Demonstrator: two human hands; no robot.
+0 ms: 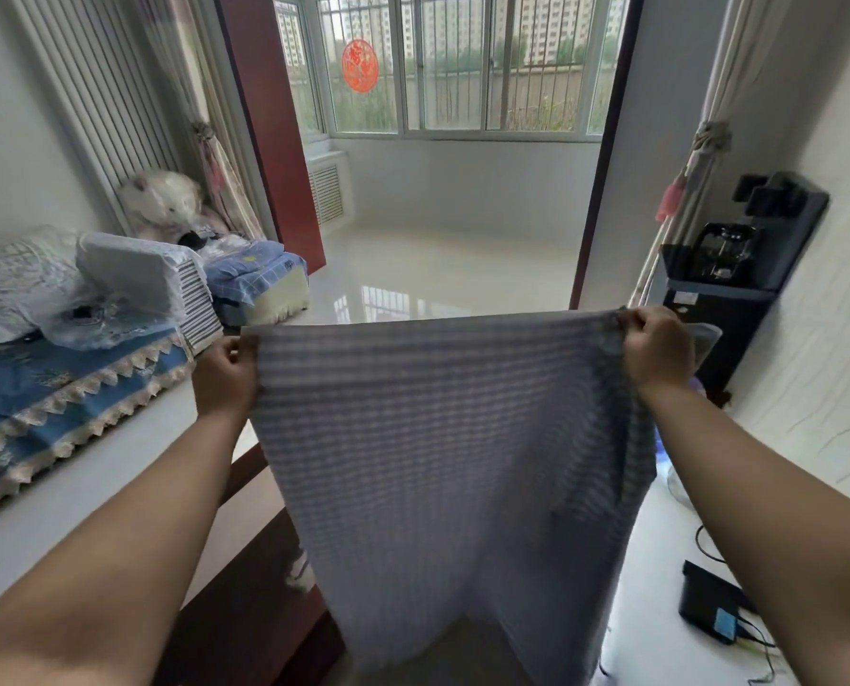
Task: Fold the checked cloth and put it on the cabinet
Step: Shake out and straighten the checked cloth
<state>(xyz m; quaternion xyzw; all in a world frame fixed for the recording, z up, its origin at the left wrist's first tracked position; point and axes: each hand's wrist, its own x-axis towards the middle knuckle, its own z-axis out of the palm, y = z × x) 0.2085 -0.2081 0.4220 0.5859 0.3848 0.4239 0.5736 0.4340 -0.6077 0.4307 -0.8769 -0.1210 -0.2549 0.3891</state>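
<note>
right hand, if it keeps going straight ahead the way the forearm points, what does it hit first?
Probably the black water dispenser, which stands just beyond the right hand gripping the checked cloth. Depth is unclear; the hand might pass to its left.

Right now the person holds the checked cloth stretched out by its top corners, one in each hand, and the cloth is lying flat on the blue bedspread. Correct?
Not quite. The head view shows the left hand and right hand each gripping a top corner, but the checked cloth hangs in the air in front of the person; it is not lying on the blue bedspread, which is off to the left.
</note>
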